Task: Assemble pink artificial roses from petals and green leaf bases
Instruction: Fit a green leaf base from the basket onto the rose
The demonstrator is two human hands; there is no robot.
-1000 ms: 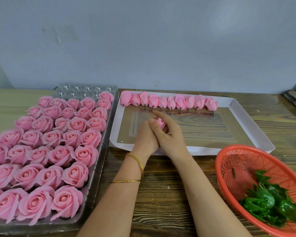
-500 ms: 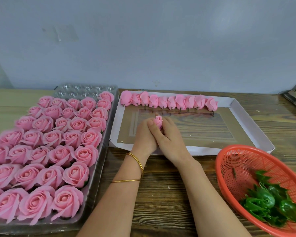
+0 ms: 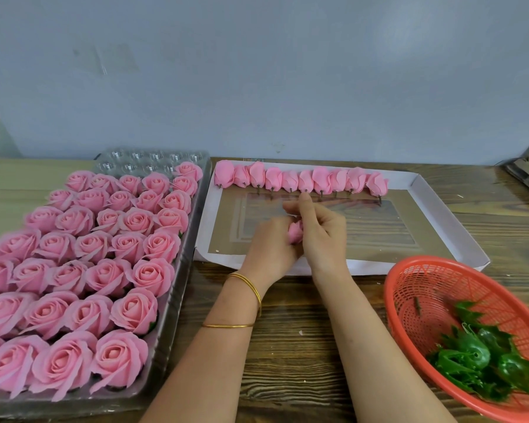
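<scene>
Finished roses (image 3: 74, 264) fill the left tray (image 3: 177, 315); leaf bases (image 3: 483, 364) lie in the red basket (image 3: 416, 288). Both hands, left hand (image 3: 271, 248) and right hand (image 3: 322, 236), clamp a pink bud (image 3: 295, 232) over the white tray (image 3: 422, 190), now lower between the palms, right fingers newly spread

Rose tray (image 3: 177, 325) left; flat box (image 3: 446, 215) centre, buds (image 3: 300, 180) along far edge; basket (image 3: 409, 288) right, leaf bases (image 3: 483, 364) inside.

Soft even daylight, faint shadows; hands (image 3: 300, 236) slightly motion-blurred; edges perhaps barrel-distorted.
</scene>
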